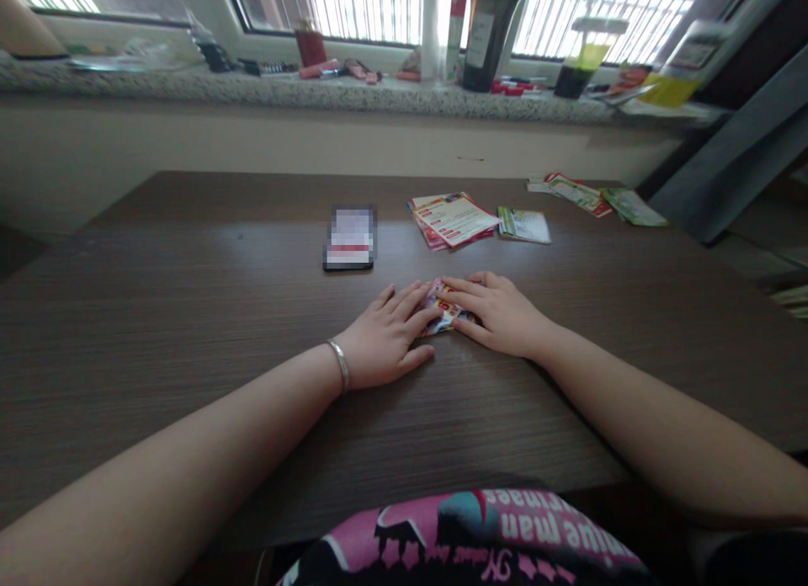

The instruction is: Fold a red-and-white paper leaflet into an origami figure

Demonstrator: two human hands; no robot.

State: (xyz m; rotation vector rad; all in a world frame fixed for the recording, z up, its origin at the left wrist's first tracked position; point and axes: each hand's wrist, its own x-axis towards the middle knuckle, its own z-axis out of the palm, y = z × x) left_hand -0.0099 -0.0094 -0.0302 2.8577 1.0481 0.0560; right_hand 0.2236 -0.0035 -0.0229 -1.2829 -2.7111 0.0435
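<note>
A small colourful printed packet or card (447, 314) lies flat on the brown table (189, 316), partly covered by my fingers. My left hand (391, 335), with a silver bracelet at the wrist, rests palm down on its left side, fingers spread. From the right, my right hand (500, 312) lies palm down over its other side, fingers apart. Beyond the hands sits a pile of printed cards (453, 219), with a smaller green and white stack (525, 226) touching or close to its right side.
A phone-like object (350, 237), blurred on top, lies beyond my left hand. Red and white cards (577, 194) and green packets (633, 208) are at the back right. Bottles and small items stand on the stone windowsill (252, 91).
</note>
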